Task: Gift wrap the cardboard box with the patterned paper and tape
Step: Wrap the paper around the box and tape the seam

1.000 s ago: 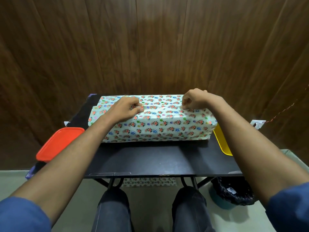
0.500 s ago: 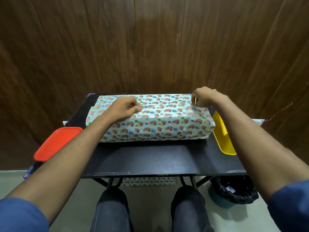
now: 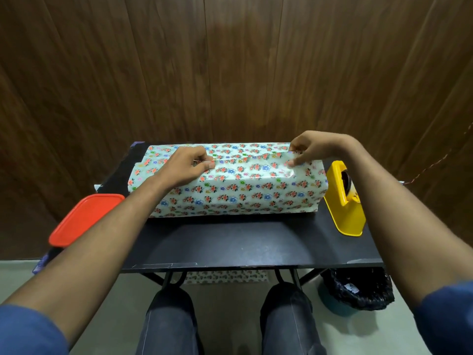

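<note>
A long box wrapped in white floral paper [image 3: 243, 190] lies across the back of the black table [image 3: 243, 242]. The paper's upper edge overlaps along the top, forming a seam. My left hand [image 3: 188, 165] rests on the top left part and pinches the paper edge at the seam. My right hand [image 3: 311, 149] pinches the paper edge near the top right end, one finger pressing down on the paper. A yellow tape dispenser [image 3: 344, 198] stands just right of the box. The cardboard itself is hidden under the paper.
A red plastic lid [image 3: 82, 219] overhangs the table's left edge. A black-lined bin [image 3: 358, 290] sits on the floor at right, beneath the table. Patterned paper scraps [image 3: 225, 276] lie under the table. My knees are below the front edge. A wooden wall stands close behind.
My right hand slid right along the seam toward the box's right end. The yellow tape dispenser has come more into view. My left hand stayed at the seam.
</note>
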